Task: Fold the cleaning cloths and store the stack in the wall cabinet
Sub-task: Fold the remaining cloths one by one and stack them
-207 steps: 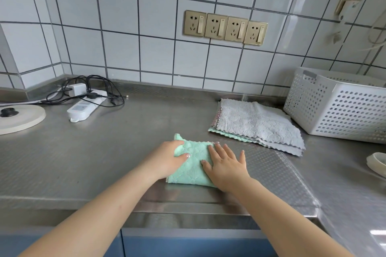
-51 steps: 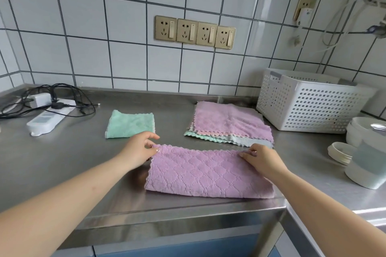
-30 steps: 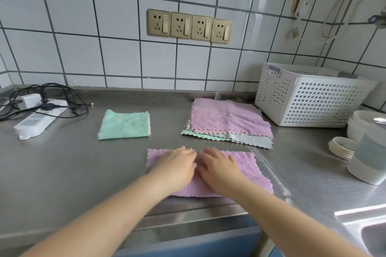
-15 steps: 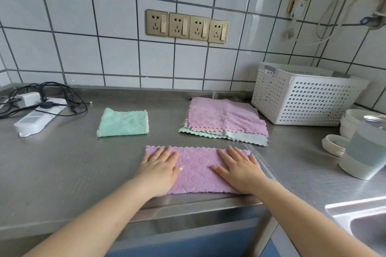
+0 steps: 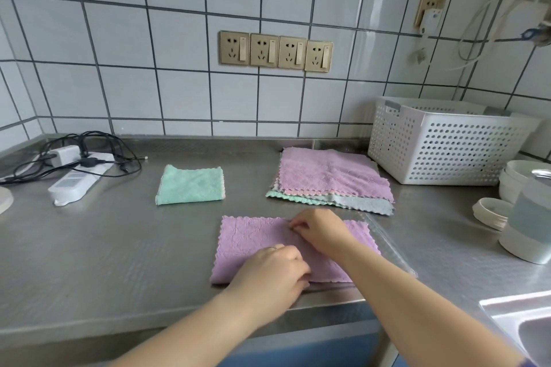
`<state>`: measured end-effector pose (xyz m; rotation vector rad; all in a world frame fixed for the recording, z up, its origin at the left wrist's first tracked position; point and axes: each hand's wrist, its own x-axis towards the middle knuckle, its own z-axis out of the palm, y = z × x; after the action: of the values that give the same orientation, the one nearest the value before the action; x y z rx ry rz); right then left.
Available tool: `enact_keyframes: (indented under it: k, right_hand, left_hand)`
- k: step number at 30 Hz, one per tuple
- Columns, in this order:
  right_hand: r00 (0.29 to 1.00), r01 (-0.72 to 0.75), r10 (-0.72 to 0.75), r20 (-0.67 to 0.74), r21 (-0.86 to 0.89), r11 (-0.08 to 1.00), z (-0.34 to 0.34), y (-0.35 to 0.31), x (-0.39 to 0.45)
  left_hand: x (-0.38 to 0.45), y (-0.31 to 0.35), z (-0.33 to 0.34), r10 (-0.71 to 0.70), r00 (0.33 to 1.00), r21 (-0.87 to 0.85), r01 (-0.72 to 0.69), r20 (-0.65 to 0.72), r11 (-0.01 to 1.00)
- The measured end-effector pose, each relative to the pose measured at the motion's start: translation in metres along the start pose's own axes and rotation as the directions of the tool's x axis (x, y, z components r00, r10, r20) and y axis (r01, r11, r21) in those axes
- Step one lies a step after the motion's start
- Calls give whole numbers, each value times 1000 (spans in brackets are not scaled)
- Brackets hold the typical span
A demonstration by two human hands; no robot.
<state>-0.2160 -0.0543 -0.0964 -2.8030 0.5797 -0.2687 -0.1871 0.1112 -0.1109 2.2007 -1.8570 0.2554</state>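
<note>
A purple cloth [image 5: 247,241], folded to a long strip, lies near the front edge of the steel counter [image 5: 119,247]. My left hand [image 5: 274,274] pinches the strip's near edge at its middle. My right hand [image 5: 322,229] pinches the far edge, also near the middle. A folded green cloth [image 5: 190,185] lies behind and to the left. A flat stack of unfolded cloths [image 5: 328,176], purple on top with pink, green and grey beneath, lies behind on the right. No wall cabinet is in view.
A white perforated basket [image 5: 447,152] stands at the back right, touching the stack's corner. White bowls [image 5: 515,176], lids [image 5: 489,211] and a pale canister [image 5: 530,226] crowd the right. A sink [image 5: 530,334] is at lower right. A power strip [image 5: 77,182] with cables lies at left.
Half a second ago both hands lay flat and spread on the purple strip. Now they have drawn to its middle, fingers curled and pinching its near and far edges.
</note>
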Motion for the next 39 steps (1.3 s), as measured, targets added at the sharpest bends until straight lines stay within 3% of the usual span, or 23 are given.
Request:
enact_keyframes:
  k: [5, 10, 20, 24, 26, 29, 32, 36, 39]
  right_hand:
    - [1000, 29, -30, -3, -156, 987, -5, 0, 6]
    - [996, 80, -69, 53, -237, 968, -12, 3, -6]
    - [990, 119, -101, 101, -191, 974, -20, -3, -60]
    - [978, 202, -181, 104, -250, 947, -18, -4, -77]
    - [952, 305, -304, 48, -266, 914, -18, 4, -83]
    - [880, 462, -474, -4, -217, 860, -20, 22, -95]
    - [846, 532, -531, 49, -146, 834, -18, 35, -112]
    - [838, 545, -515, 181, -227, 807, -9, 45, -127]
    - [788, 598, -600, 142, -412, 688, 1, 46, -129]
  left_hand:
    - [3, -10, 7, 76, 995, 143, -67, -58, 987]
    - [-21, -23, 1, 85, 990, 55, -79, -111, 995]
    - [-60, -59, -18, -63, 983, 71, 76, -173, 995]
    - [-64, -73, -22, -86, 991, 40, 91, -105, 995]
    - [-68, -76, -25, -57, 998, 38, 59, -32, 998]
    - [-78, -74, -28, -19, 989, -92, 33, 148, 995]
    - [-91, -62, -28, 74, 968, -131, -44, 240, 990]
    - [-94, -49, -19, 166, 962, 136, -198, 217, 971]
    - [-87, -44, -13, 186, 969, 164, -212, 162, 963]
